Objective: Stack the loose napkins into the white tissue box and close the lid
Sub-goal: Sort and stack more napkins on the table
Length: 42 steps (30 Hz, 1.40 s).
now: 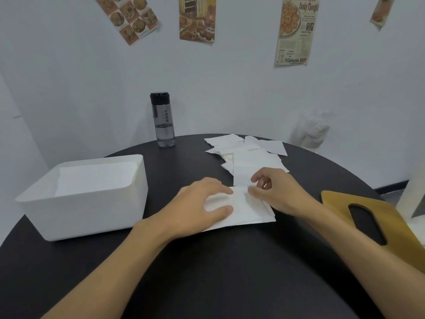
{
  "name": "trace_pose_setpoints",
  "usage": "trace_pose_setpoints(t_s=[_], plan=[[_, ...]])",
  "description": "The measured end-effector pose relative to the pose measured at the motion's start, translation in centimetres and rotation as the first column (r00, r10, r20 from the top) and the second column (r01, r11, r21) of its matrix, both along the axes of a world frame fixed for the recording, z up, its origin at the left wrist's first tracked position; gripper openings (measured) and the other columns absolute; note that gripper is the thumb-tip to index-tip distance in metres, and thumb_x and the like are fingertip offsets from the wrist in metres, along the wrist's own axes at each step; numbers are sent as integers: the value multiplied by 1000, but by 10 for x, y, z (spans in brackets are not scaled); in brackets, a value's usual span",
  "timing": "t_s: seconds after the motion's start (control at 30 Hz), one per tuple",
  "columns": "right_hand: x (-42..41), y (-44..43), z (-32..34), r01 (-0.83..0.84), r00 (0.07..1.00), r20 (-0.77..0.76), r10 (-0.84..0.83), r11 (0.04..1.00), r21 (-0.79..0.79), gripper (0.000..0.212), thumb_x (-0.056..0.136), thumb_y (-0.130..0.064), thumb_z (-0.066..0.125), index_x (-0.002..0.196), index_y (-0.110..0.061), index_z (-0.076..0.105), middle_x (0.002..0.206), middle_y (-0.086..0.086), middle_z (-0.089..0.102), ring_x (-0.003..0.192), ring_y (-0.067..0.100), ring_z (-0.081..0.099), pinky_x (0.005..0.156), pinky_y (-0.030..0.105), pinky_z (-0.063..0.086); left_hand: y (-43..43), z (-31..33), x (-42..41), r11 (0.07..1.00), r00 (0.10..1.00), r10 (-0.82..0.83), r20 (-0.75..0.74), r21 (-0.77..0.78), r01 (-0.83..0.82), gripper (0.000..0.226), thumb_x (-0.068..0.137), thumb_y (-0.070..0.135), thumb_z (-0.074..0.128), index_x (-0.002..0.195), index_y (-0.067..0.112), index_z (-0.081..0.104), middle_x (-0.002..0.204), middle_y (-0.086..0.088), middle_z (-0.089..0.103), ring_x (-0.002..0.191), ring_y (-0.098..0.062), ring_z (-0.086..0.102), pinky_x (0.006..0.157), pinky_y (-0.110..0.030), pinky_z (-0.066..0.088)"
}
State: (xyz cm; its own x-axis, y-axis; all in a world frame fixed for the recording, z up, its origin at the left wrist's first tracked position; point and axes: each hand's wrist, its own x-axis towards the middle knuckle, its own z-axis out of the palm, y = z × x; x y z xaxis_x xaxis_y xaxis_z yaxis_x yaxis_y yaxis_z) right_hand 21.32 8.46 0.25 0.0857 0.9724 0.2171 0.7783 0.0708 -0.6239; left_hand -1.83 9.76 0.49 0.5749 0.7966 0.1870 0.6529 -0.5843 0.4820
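Note:
An open white tissue box stands on the left of the round black table, with napkins lying flat inside it. A small stack of white napkins lies in front of me at the table's middle. My left hand rests on the stack's left part, fingers and thumb spread over it. My right hand is at the stack's far right corner, thumb and forefinger pinching a napkin edge. Several loose napkins lie scattered behind the hands. A wooden lid with an oval slot lies at the right.
A grey water bottle with a black cap stands at the table's back edge. A clear plastic bag sits against the wall at the back right. A white object stands at the far right edge. Posters hang on the wall.

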Motion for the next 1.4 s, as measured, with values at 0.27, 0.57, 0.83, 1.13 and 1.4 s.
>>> trace_pose_setpoints(t_s=[0.27,0.57,0.83,1.13,1.4], plan=[[31,7,-3,127,920,381,-94,990,-64,40,95,-35,60,134,-25,55,138,0,55,124,25,53,107,40,35,2,8,-5,996,981,-67,-185,-69,55,30,95,47,59,125,48,60,135,31,43,133,3,36,112,-32,22],[46,30,-4,151,902,415,-119,987,-46,39,89,-36,66,125,-19,63,120,7,64,107,30,60,92,39,50,12,6,-16,979,970,-151,-190,-163,120,42,77,65,50,118,62,54,129,39,39,131,4,36,118,-43,26],[47,36,-1,112,857,504,-102,994,11,33,93,-26,61,124,-15,64,113,7,66,101,30,61,86,39,51,14,1,-18,976,975,-161,-154,-173,134,38,79,62,50,117,62,55,126,43,38,131,10,36,119,-40,27],[50,37,-9,134,915,375,-151,988,72,40,93,-7,45,129,-13,62,113,14,64,97,31,61,80,34,49,14,1,-19,980,981,-154,-118,-146,137,28,93,49,58,119,59,56,128,40,42,129,11,38,117,-37,30],[35,9,23,77,995,29,-94,929,361,28,93,-1,52,118,-13,55,77,-1,59,72,14,52,67,22,45,10,5,-14,995,987,77,138,50,-85,46,93,49,57,135,57,40,132,27,48,126,2,45,110,-43,41]])
